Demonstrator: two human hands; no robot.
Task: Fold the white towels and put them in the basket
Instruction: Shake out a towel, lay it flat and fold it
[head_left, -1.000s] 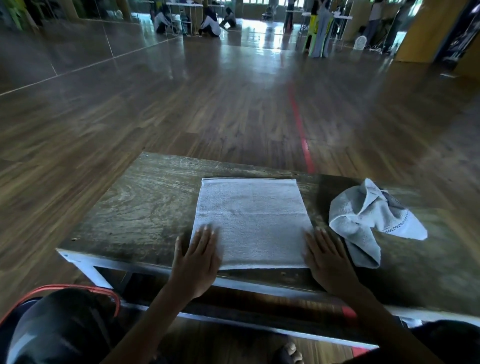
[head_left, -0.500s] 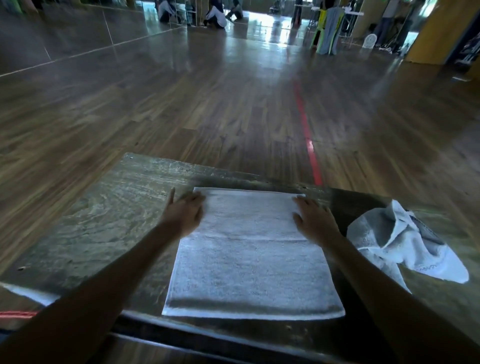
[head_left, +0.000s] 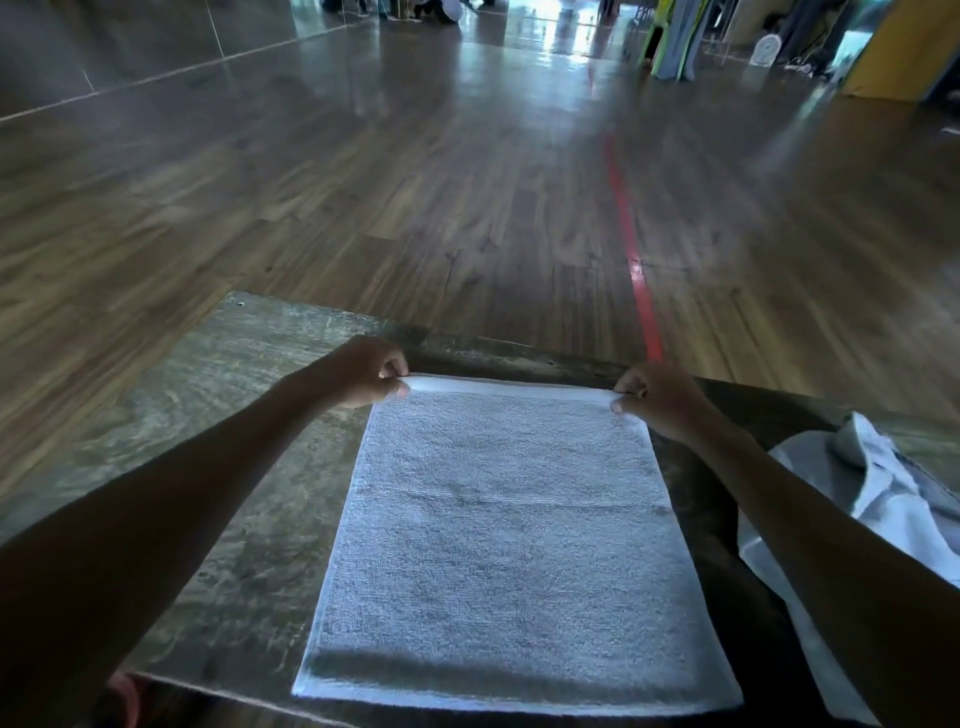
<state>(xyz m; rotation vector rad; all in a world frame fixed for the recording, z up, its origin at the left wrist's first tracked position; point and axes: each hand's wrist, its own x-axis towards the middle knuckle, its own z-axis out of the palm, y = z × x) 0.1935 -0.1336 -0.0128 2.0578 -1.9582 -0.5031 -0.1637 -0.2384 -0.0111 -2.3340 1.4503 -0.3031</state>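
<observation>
A wood-plank floor (head_left: 363, 197) with a red line (head_left: 631, 228) running away stretches beyond the worn table (head_left: 218, 431). On the table a flat white towel (head_left: 509, 545) lies spread, its near edge at the table's near rim. A second, crumpled towel (head_left: 883, 499) sits at the right. The left hand (head_left: 363, 371) pinches the flat towel's far left corner; the right hand (head_left: 657, 395) pinches its far right corner.

Glossy wooden floor (head_left: 363, 208), a red line (head_left: 636, 270) running away down it. Worn wooden table (head_left: 249, 415) in front. Daylight glare far back; yellow pillar (head_left: 904, 52) at right.
</observation>
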